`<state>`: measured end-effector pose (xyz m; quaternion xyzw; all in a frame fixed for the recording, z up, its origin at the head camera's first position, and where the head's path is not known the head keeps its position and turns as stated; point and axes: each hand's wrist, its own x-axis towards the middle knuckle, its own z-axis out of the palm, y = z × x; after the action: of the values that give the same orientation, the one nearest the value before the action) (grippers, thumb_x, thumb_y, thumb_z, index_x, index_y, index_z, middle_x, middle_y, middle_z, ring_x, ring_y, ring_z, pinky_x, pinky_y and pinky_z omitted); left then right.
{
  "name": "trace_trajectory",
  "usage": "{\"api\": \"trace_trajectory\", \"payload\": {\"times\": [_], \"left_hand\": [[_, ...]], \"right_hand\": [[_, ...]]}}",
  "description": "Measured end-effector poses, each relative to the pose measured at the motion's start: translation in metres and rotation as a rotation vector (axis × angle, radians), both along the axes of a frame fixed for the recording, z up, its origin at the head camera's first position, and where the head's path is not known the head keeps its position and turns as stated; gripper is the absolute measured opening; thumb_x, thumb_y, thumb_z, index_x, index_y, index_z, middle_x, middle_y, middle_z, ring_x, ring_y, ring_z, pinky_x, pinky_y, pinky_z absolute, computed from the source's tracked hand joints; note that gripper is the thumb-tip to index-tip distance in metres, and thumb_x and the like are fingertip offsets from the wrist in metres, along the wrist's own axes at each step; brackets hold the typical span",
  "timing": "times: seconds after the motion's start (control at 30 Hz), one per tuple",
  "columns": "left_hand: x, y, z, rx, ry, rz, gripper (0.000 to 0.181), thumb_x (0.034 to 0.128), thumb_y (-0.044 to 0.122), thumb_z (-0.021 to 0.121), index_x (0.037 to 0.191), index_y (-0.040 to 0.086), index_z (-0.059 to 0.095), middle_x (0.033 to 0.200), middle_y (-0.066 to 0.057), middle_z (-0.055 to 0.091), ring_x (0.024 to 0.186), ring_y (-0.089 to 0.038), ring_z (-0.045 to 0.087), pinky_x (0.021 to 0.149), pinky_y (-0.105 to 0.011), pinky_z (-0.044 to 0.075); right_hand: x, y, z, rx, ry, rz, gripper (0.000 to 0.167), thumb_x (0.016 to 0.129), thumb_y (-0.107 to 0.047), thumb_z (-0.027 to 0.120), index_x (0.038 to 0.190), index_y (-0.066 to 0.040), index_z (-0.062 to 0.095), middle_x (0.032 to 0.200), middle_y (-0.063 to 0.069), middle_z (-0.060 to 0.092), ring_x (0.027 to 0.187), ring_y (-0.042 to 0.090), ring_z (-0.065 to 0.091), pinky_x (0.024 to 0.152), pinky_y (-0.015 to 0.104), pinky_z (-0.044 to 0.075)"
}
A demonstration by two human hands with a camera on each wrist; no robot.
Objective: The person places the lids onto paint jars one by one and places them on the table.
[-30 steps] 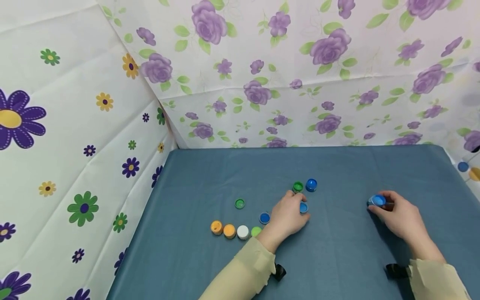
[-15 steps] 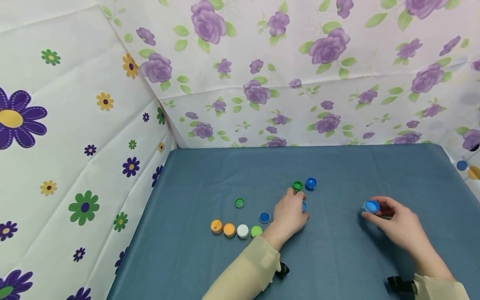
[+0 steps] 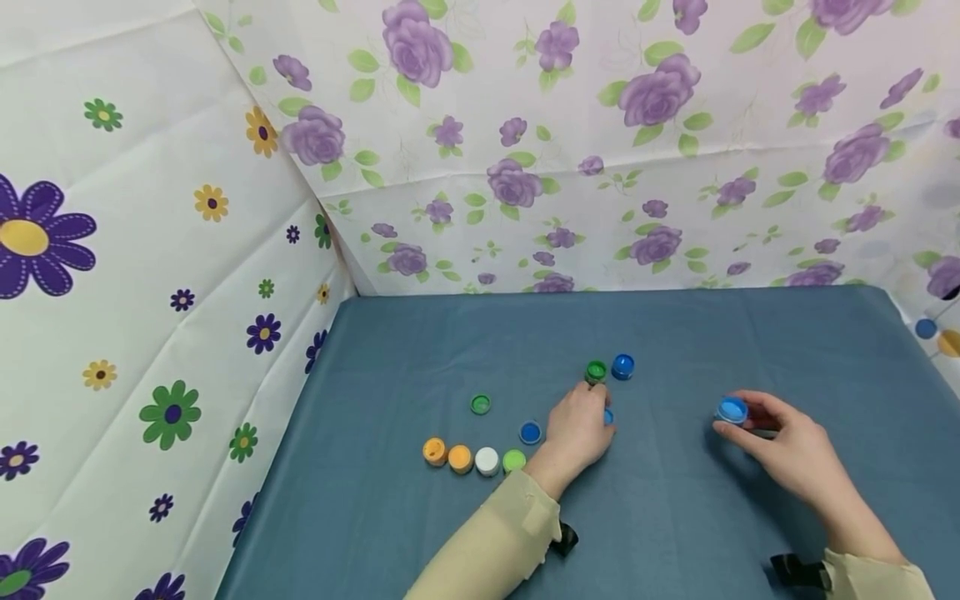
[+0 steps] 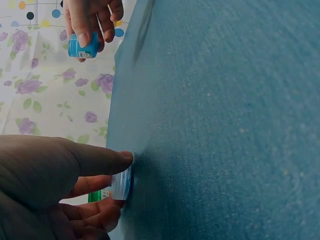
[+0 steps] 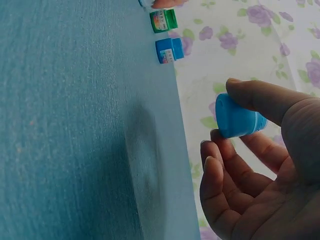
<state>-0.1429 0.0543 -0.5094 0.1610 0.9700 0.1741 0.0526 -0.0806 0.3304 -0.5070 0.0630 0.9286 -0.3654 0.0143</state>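
My left hand (image 3: 579, 423) pinches a clear-rimmed, light blue jar lid (image 4: 122, 184) by its edge, low at the tablecloth; the hand covers most of it in the head view. Over to the right, my right hand (image 3: 787, 442) holds a light blue paint jar (image 3: 731, 410) between thumb and fingers, raised above the cloth. Just beyond the left fingertips stands a green paint jar (image 3: 596, 372), and beside it a dark blue paint jar (image 3: 622, 367). A dark blue lid (image 3: 530, 432) lies left of the left hand, with a green lid (image 3: 480, 404) farther left.
Near the left forearm runs a row of small jars: an orange jar (image 3: 434, 452), a second orange jar (image 3: 461, 458), a white jar (image 3: 487, 461) and a light green jar (image 3: 513, 461). The blue tablecloth (image 3: 360, 400) reaches back to a flowered curtain (image 3: 450, 200).
My right hand has moved left with the light blue paint jar. My left hand stays nearly in place, still pinching the lid; its wrist has shifted slightly, uncovering more of the light green jar.
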Motion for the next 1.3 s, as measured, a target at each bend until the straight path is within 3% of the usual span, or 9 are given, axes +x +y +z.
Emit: {"api": "trace_trajectory", "payload": {"times": [0.13,0.27,0.4,0.5,0.67,0.8,0.9,1.13,1.3], "left_hand": [[0.003,-0.003,0.004,0.037,-0.042,-0.001,0.026,0.0990,0.021,0.079,0.125,0.018,0.076,0.117,-0.001,0.067,0.096,-0.015,0.067,0.074,-0.029,0.057],[0.005,-0.009,0.011,0.130,-0.093,0.017,0.031,0.0990,0.019,0.078,0.129,0.016,0.075,0.125,-0.003,0.065,0.100,-0.017,0.068,0.076,-0.029,0.057],[0.005,-0.020,0.019,0.279,-0.095,0.007,0.027,0.0955,0.014,0.080,0.122,0.014,0.074,0.115,-0.001,0.064,0.090,-0.014,0.060,0.073,-0.028,0.052],[0.005,-0.030,0.025,0.397,-0.075,-0.019,0.027,0.0936,0.010,0.080,0.120,0.012,0.072,0.108,0.001,0.062,0.083,-0.009,0.054,0.071,-0.026,0.049],[0.003,-0.044,0.034,0.616,-0.101,-0.069,0.032,0.0963,0.004,0.075,0.128,0.007,0.073,0.116,-0.006,0.061,0.082,-0.002,0.058,0.075,-0.020,0.053],[0.003,-0.051,0.040,0.763,-0.117,-0.081,0.033,0.0980,0.001,0.073,0.130,0.006,0.073,0.124,-0.010,0.060,0.091,-0.002,0.065,0.085,-0.018,0.056],[0.004,-0.055,0.043,0.848,-0.130,-0.070,0.032,0.0988,0.001,0.074,0.131,0.005,0.073,0.125,-0.006,0.060,0.097,-0.002,0.068,0.088,-0.019,0.057],[0.006,-0.065,0.050,0.846,-0.100,-0.112,0.041,0.1033,0.014,0.075,0.144,0.007,0.068,0.133,-0.004,0.064,0.106,-0.012,0.066,0.093,-0.027,0.058],[0.006,-0.067,0.056,0.813,-0.082,-0.111,0.044,0.1054,0.016,0.073,0.148,0.009,0.065,0.138,-0.004,0.062,0.105,-0.012,0.064,0.089,-0.024,0.056]], "right_hand": [[-0.001,-0.002,0.002,-0.005,-0.028,-0.014,0.073,0.100,-0.055,0.074,0.147,-0.002,0.057,0.118,0.018,0.068,0.113,0.042,0.064,0.073,0.042,0.056],[-0.001,-0.003,0.003,-0.012,-0.039,-0.014,0.073,0.100,-0.054,0.073,0.144,0.001,0.056,0.122,0.022,0.068,0.117,0.045,0.062,0.075,0.047,0.058],[0.000,-0.009,0.002,-0.035,-0.010,0.009,0.067,0.103,-0.048,0.073,0.145,0.001,0.056,0.126,0.024,0.067,0.118,0.048,0.063,0.080,0.055,0.059],[0.001,-0.015,0.002,-0.060,0.022,0.032,0.061,0.105,-0.044,0.071,0.145,-0.001,0.057,0.126,0.022,0.067,0.115,0.046,0.066,0.080,0.047,0.061],[0.000,-0.025,0.004,-0.098,0.068,0.074,0.055,0.108,-0.043,0.066,0.144,-0.003,0.056,0.126,0.017,0.068,0.109,0.012,0.063,0.077,0.018,0.053],[0.001,-0.031,0.008,-0.134,0.118,0.102,0.052,0.110,-0.038,0.064,0.147,-0.002,0.054,0.128,0.018,0.068,0.104,-0.013,0.053,0.079,0.011,0.050],[0.002,-0.036,0.009,-0.151,0.158,0.113,0.051,0.110,-0.033,0.066,0.149,-0.002,0.055,0.131,0.019,0.067,0.104,-0.018,0.051,0.079,0.010,0.051],[0.005,-0.052,0.014,-0.194,0.274,0.118,0.053,0.105,-0.022,0.074,0.153,-0.009,0.057,0.125,0.013,0.070,0.101,-0.009,0.061,0.078,0.011,0.053],[0.008,-0.064,0.021,-0.218,0.323,0.055,0.047,0.097,-0.022,0.084,0.140,-0.012,0.066,0.115,-0.003,0.073,0.087,0.004,0.068,0.070,0.019,0.055]]}}
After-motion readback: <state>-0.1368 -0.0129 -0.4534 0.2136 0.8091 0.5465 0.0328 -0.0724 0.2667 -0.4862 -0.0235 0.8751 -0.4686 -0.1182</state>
